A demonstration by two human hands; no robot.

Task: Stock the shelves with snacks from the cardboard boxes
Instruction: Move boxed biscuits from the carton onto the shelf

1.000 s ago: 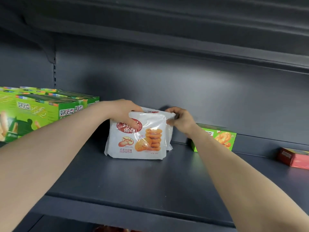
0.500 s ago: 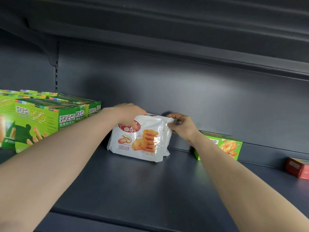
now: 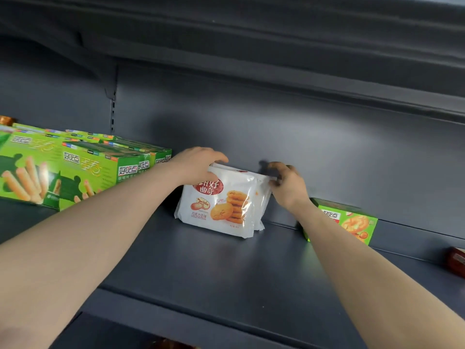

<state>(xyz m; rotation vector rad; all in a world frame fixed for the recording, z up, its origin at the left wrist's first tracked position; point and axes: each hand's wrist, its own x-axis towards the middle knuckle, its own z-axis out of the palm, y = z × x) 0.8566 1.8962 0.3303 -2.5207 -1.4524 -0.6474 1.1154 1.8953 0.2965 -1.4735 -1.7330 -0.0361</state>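
My left grip [image 3: 198,165] and right grip [image 3: 289,186] clamp the cookie packs [image 3: 221,210] upright on the shelf [image 3: 226,273]. Few snacks are placed, so I judge most stocking is left.

Dark grey metal shelving fills the view. Shelf deck [image 3: 226,273] is matte and flat, with a plain front strip [image 3: 201,321] along its near edge. Back panel [image 3: 289,117] is the same grey and unmarked, with a soft pale sheen across its middle and darker tone toward the left. Slotted upright [image 3: 113,117] runs down the back at left, bracket [image 3: 109,81] above it. Upper shelf [image 3: 251,34] overhangs, its underside ribbed lengthwise and in shadow. Light is dim and cool.
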